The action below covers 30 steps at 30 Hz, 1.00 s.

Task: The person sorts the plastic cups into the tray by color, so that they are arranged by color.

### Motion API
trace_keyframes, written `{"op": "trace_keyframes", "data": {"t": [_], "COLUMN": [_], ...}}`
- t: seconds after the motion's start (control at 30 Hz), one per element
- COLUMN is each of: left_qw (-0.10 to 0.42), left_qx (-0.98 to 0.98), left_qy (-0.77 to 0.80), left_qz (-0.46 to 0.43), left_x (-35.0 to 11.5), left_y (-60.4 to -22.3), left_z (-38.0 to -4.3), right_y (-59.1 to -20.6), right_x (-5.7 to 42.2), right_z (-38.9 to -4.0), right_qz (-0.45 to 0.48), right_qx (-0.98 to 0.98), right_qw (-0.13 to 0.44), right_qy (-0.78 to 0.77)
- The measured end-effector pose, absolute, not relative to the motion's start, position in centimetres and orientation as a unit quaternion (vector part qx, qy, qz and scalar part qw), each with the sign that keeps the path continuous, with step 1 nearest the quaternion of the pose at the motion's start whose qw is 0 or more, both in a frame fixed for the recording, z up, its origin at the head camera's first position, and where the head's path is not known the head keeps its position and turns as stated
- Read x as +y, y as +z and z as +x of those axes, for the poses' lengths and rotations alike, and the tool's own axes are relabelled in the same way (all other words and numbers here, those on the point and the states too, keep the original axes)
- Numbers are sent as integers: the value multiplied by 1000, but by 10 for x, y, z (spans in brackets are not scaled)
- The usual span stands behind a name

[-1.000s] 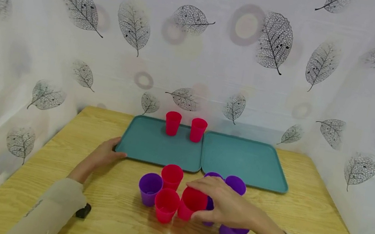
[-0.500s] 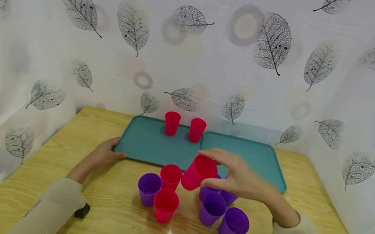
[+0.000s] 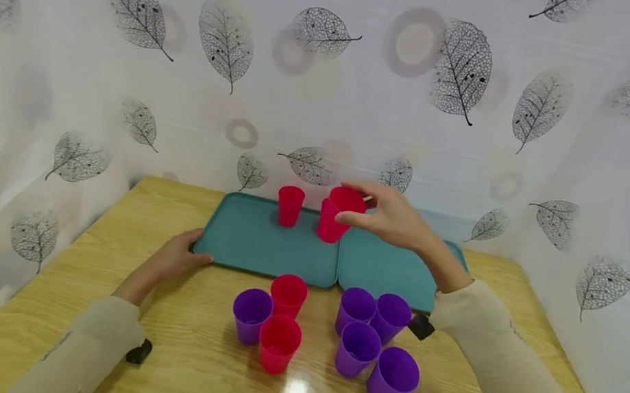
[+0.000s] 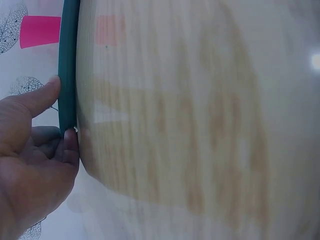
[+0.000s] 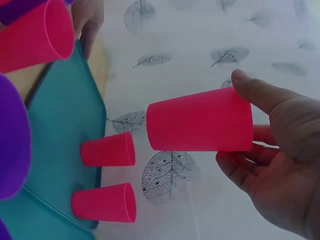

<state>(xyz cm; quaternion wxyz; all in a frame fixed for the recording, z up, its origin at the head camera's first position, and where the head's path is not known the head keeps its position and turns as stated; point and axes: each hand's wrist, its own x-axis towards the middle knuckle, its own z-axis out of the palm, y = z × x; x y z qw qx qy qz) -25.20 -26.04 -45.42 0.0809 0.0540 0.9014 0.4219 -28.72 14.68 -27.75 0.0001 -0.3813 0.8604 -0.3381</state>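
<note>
My right hand (image 3: 395, 218) grips a red plastic cup (image 5: 200, 122) near its rim, thumb on one side and fingers on the other. That cup is in the air over the back of the left teal tray (image 3: 263, 243), overlapping one of the two red cups standing there in the head view. Both standing cups, one red cup (image 5: 107, 150) and another red cup (image 5: 104, 202), show clearly apart in the right wrist view. My left hand (image 3: 180, 257) holds the tray's near left corner, with the thumb and fingers on opposite sides of its edge (image 4: 68, 60).
On the table (image 3: 188, 356) in front stand two red cups, one red cup (image 3: 288, 295) behind another red cup (image 3: 279, 343), with a purple cup (image 3: 251, 316) beside them. Several purple cups (image 3: 358, 350) cluster to the right. A second teal tray (image 3: 380, 270) adjoins the left one.
My right hand has lifted the red cup from the front group and carried it up and away from me to above the left tray. The left hand stays at the tray corner.
</note>
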Motion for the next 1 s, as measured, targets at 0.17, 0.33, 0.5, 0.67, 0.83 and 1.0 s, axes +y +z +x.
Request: {"op": "trace_keyframes", "data": {"t": [0.17,0.33,0.5,0.67,0.83,1.0], "left_qw": [84,86,88,79,77,73], "left_qx": [904,905,904,912,914,915], "left_qy": [416,413,414,398,395,394], "left_qz": [53,54,49,54,56,54], "left_x": [-260,-259,-259,-258,-259,-260], "left_y": [-454,-453,-452,-455,-455,-453], "left_z": [-252,-252,-253,-255,-256,-254], "right_y": [-282,-291,-311,-330,-342,-355], "right_x": [129,110,88,78,77,75], "right_z": [-321,-348,-368,-374,-377,-379], "right_qz": [-352,-325,-321,-309,-301,-296], "right_qx": [874,893,906,905,902,906], "right_qw": [26,37,48,88,94,76], "right_qy": [-334,-308,-271,-278,-296,-292]}}
